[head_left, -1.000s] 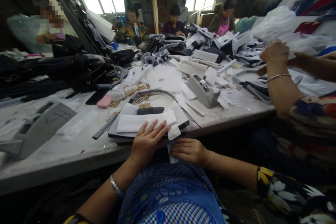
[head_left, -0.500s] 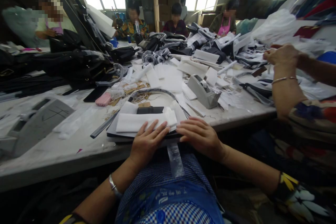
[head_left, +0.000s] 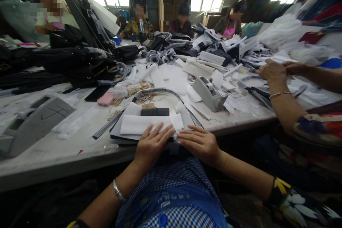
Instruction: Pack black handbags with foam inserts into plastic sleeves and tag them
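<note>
My left hand (head_left: 151, 144) lies flat, fingers spread, on a white foam sheet (head_left: 139, 124) wrapped over a dark flat bag piece (head_left: 120, 135) at the table's near edge. My right hand (head_left: 200, 142) rests beside it with fingers stretched out, pressing the foam's right end and a strip of clear tape (head_left: 175, 137). A black buckle part (head_left: 155, 112) sits on top of the piece, just beyond the foam. A dark strap (head_left: 160, 92) curves behind it.
A grey tape dispenser (head_left: 208, 94) stands right of centre. A pink phone (head_left: 106, 99) lies left of it. A grey plate (head_left: 37, 121) sits far left. Black bags (head_left: 74, 64) pile up behind. A co-worker's hands (head_left: 272, 71) work on the right; several people sit at the far end.
My right hand came up from my lap to the table edge and pressed down on the foam's right end; the hanging tape strip is now folded up under it. My left hand stayed put.
</note>
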{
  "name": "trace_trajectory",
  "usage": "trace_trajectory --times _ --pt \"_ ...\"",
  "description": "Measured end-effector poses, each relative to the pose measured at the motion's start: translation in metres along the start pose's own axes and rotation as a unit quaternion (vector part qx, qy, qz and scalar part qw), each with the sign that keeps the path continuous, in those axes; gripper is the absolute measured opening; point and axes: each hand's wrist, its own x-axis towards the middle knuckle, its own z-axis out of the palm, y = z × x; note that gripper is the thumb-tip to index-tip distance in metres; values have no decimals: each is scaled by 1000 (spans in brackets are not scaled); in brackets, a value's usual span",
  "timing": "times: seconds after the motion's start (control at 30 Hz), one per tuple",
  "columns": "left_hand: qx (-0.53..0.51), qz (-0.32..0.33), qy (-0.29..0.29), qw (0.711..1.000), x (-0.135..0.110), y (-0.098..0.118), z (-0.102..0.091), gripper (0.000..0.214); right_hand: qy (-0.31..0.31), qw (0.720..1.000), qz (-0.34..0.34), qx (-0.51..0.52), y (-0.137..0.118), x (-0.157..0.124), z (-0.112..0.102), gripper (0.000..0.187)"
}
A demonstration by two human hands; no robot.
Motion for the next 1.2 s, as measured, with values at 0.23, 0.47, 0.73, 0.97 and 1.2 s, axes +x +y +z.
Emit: trace_trajectory --times 0.23,0.47,0.73,0.97,1.2 --pt "-3 -5 -6 1000 0 0 -1 47 -16 1000 -1 16 -10 -10 -5 20" --pt "15 3 -34 999 1 1 -3 53 -23 999 -20 7 1 -29 8 22" --pt "-7 11 -37 999 0 0 -2 50 -15 998 -53 -23 10 -28 10 20" --pt "-79 -71 8 994 11 14 -6 41 -3 999 -44 -26 10 -28 16 21" --pt "-32 -70 87 993 8 16 13 33 -37 995 -80 -36 8 -35 10 16"
